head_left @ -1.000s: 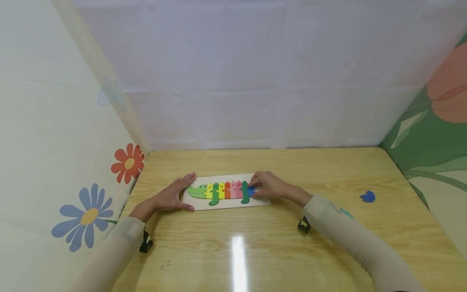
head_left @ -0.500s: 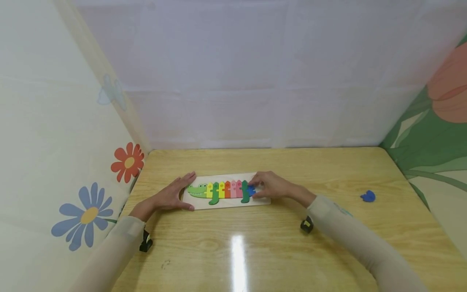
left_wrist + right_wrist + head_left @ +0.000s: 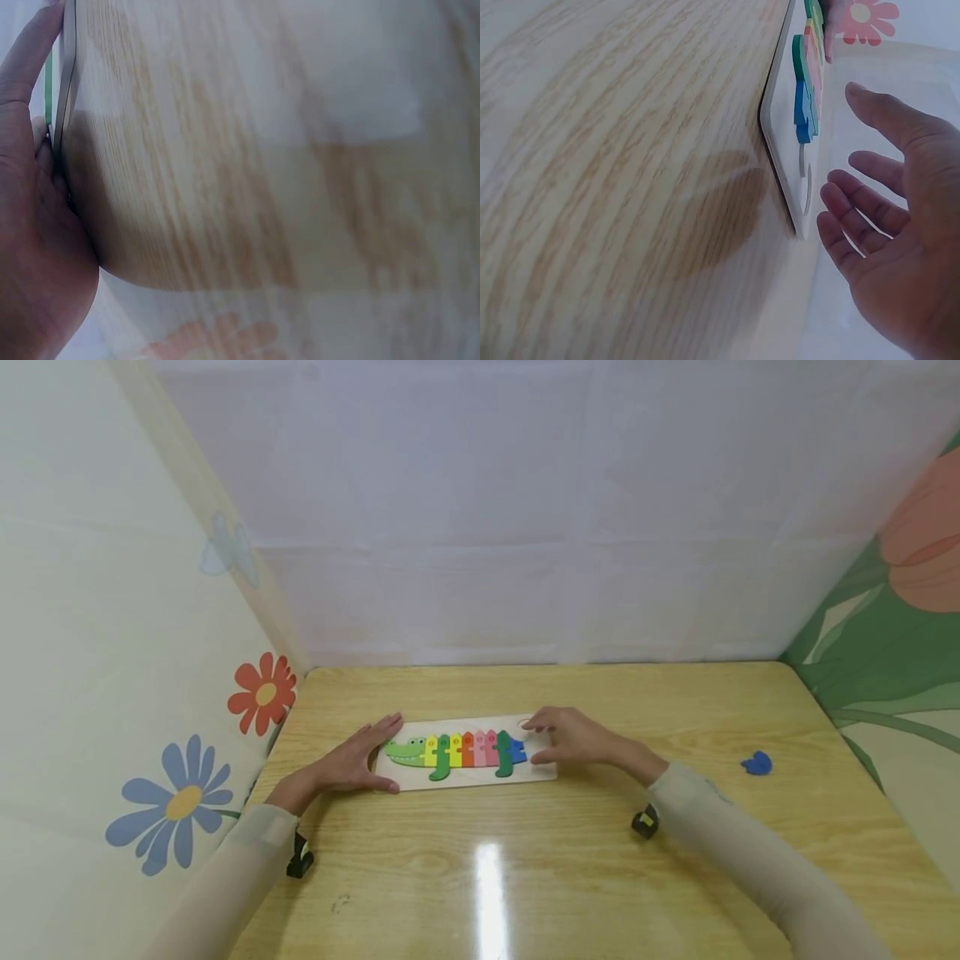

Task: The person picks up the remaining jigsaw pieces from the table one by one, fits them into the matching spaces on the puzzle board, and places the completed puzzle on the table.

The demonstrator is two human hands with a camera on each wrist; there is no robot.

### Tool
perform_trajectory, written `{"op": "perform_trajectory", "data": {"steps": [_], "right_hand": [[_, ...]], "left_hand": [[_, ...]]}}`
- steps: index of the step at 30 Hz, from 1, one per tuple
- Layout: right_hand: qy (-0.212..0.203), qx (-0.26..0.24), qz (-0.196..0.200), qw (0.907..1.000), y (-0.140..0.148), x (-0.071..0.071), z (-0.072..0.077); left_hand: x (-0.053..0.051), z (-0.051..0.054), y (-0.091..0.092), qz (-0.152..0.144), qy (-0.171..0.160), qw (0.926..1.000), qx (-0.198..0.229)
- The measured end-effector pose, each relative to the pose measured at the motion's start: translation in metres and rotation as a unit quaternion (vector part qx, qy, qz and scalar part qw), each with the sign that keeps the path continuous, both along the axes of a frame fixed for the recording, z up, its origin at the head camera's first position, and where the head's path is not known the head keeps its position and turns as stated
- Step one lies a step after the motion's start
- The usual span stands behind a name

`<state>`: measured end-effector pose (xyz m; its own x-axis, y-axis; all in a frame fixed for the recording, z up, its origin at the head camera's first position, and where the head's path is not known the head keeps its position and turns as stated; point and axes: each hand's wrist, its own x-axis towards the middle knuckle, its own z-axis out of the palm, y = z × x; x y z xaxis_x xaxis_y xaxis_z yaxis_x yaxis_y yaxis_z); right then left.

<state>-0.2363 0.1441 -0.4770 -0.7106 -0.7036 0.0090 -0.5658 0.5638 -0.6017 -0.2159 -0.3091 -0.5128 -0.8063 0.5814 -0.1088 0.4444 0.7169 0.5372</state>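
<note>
A pale wooden puzzle board [image 3: 468,782] lies on the table, bearing a crocodile puzzle [image 3: 468,749] of coloured pieces. Its green head is at the left end and a blue piece [image 3: 518,751] at the right end. My left hand [image 3: 347,764] spans the board's left end, thumb along the near edge and fingers straight at the far corner. Over the right end hovers my right hand [image 3: 573,737], fingers spread and holding nothing. In the right wrist view, that hand [image 3: 907,195] is apart from the blue piece [image 3: 804,112], and a curved groove shows beyond it.
A loose blue piece [image 3: 757,763] lies on the right side of the wooden table [image 3: 420,877]. White cloth [image 3: 465,527] rises behind the table, with flower-printed panels at left and right. My right sleeve [image 3: 720,827] covers part of the table.
My right hand has let go of the blue end piece and drawn back to the right, fingers opening. The blue piece stays on the board. My left hand has not moved.
</note>
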Motion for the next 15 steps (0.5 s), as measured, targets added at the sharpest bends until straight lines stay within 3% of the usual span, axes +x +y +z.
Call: {"op": "perform_trajectory", "data": {"steps": [7,15], "right_hand": [[-0.010,-0.006,-0.032,0.9994,0.014,0.002,0.007],[-0.005,-0.016,-0.038,0.9991,0.030,0.007,0.013]], "left_hand": [[-0.001,0.000,0.000,-0.004,0.005,1.0000,0.000],[-0.001,-0.001,-0.001,-0.005,0.002,1.0000,0.000]]}}
